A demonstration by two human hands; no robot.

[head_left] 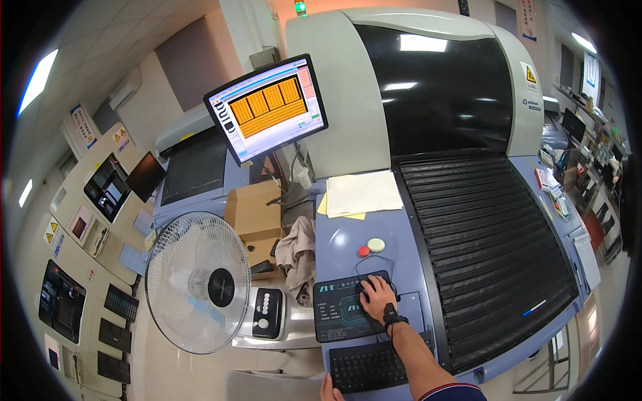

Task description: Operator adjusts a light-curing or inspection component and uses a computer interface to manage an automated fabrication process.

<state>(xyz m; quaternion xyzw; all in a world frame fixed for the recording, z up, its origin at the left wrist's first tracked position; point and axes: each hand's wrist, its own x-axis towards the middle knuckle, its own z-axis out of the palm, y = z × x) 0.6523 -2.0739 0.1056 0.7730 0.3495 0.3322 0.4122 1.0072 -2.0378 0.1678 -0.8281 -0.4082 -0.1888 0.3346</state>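
My right hand (pixel 379 298) lies over a computer mouse, its fingers bent around it; the mouse is almost wholly hidden under the palm. A thin cable (pixel 358 265) curves away from it across the blue machine top. Beneath is a dark printed mouse pad (pixel 334 327). A black band with a device sits on my right wrist. Below the pad lies a black keyboard (pixel 364 367), partly covered by my right forearm. At the keyboard's lower left corner, only a few fingers of my left hand (pixel 329 389) show, apart. Above stands a tilted monitor (pixel 267 107) with an orange panel picture on screen.
Red and cream round buttons (pixel 369 248) sit beyond the pad, with white sheets (pixel 364 192) behind. A large machine (pixel 441 87) has a black ribbed cover (pixel 488 260) at right, a pen on it. Left are a fan (pixel 198 281), its control base, a cardboard box (pixel 254 210) and cloth (pixel 297 247).
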